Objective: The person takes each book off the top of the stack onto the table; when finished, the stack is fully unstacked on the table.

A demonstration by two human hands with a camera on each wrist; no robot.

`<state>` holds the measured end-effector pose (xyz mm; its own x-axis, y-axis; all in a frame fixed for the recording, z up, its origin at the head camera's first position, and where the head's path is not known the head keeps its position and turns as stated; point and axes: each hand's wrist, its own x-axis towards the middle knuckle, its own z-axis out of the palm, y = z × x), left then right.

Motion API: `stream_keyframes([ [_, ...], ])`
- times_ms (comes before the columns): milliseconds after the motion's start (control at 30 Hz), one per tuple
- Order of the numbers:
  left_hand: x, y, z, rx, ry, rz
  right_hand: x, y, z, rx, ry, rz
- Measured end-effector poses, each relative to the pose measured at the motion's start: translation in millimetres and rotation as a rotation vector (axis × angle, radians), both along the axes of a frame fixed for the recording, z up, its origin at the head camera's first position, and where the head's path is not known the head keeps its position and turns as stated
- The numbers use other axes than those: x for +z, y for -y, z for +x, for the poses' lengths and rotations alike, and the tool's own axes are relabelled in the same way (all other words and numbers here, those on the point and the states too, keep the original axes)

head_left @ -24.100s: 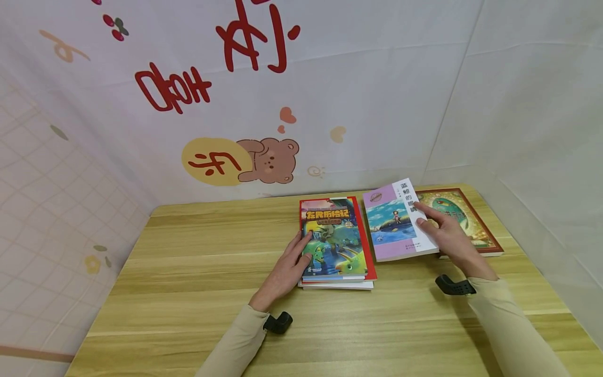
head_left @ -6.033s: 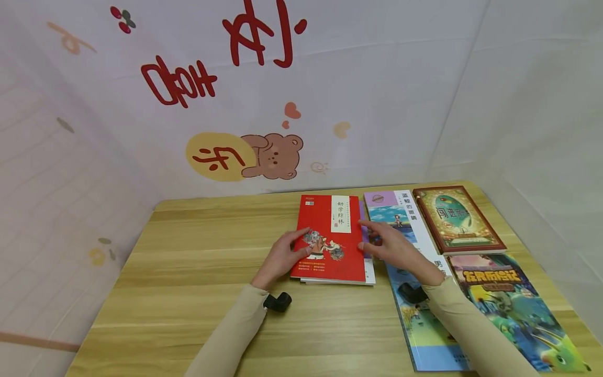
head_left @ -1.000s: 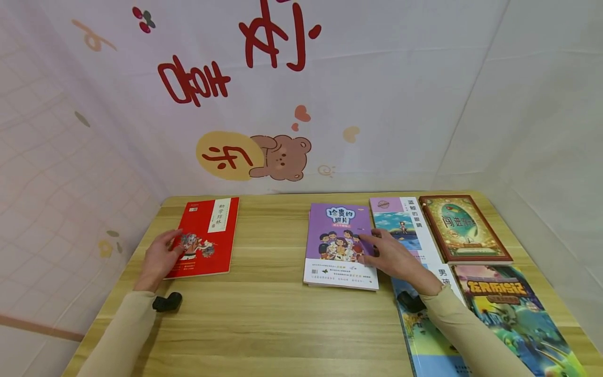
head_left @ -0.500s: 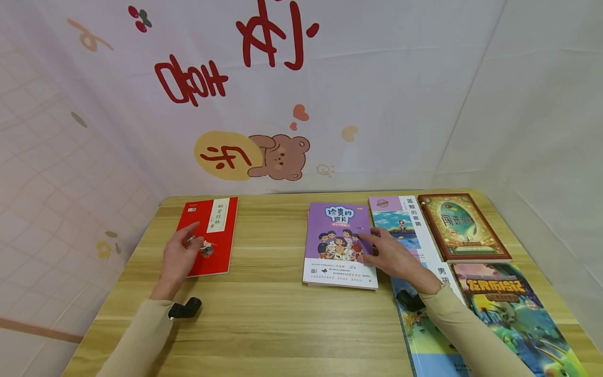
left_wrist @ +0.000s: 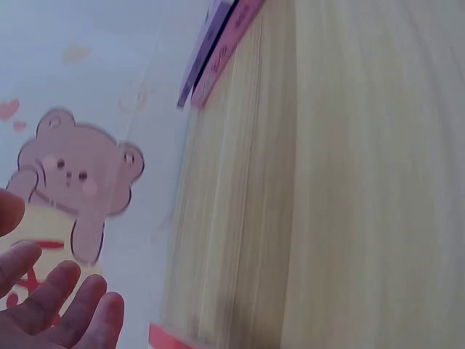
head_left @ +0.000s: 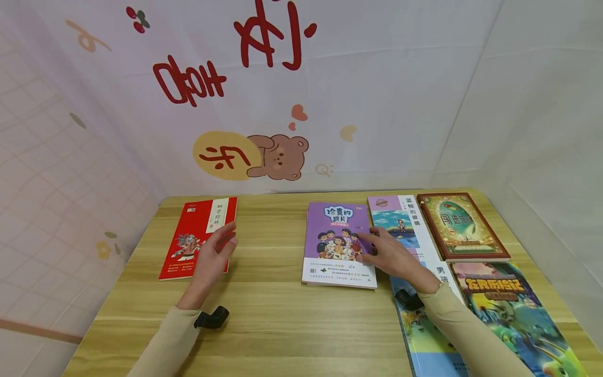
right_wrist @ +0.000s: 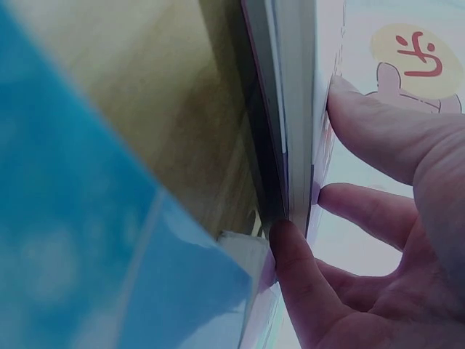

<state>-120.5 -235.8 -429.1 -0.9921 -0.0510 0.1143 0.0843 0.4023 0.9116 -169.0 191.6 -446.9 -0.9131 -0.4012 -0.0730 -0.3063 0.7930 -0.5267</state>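
My left hand (head_left: 212,262) hovers in front of the right edge of a red paperback book (head_left: 181,241), its fingers relaxed and holding nothing. In the left wrist view these fingers (left_wrist: 69,305) are spread apart. My right hand (head_left: 388,254) rests at the right edge of a purple book (head_left: 339,243) with cartoon children on its cover, lying on top of at least one more book. In the right wrist view, the thumb (right_wrist: 378,123) and a finger touch the cover side, while another finger reaches over the page edges (right_wrist: 299,145).
Right of the purple book lie a whale-story book (head_left: 395,222), a brown-bordered book (head_left: 464,225), a blue-and-green book (head_left: 433,335) partly under my right forearm, and a dinosaur book (head_left: 509,309). A printed cloth wall (head_left: 377,78) stands behind the wooden table (head_left: 273,314).
The red book went from the central pile to the table's left side, exposing the purple book. My left hand has since left it, moving right. Earlier, several books were spread out on the right.
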Motion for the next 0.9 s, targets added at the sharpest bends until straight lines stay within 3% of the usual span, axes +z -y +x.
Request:
stream_keyframes([
  [300, -7.7, -34.8, -0.5, -0.108, 0.038, 0.076, 0.2, -0.7, 0.6, 0.009, -0.019, 0.007],
  [500, -17.4, -60.4, -4.1, -0.178, 0.105, 0.117, -0.2, -1.5, 1.1, 0.008, -0.016, 0.002],
  [767, -25.7, -87.6, -3.8, -0.307, 0.146, 0.113, 2.0, -0.5, 2.5, 0.001, -0.014, 0.008],
  [900, -28.5, -96.4, -4.8, -0.338, 0.171, 0.11, 2.3, -0.3, 3.0, -0.001, -0.018, 0.009],
])
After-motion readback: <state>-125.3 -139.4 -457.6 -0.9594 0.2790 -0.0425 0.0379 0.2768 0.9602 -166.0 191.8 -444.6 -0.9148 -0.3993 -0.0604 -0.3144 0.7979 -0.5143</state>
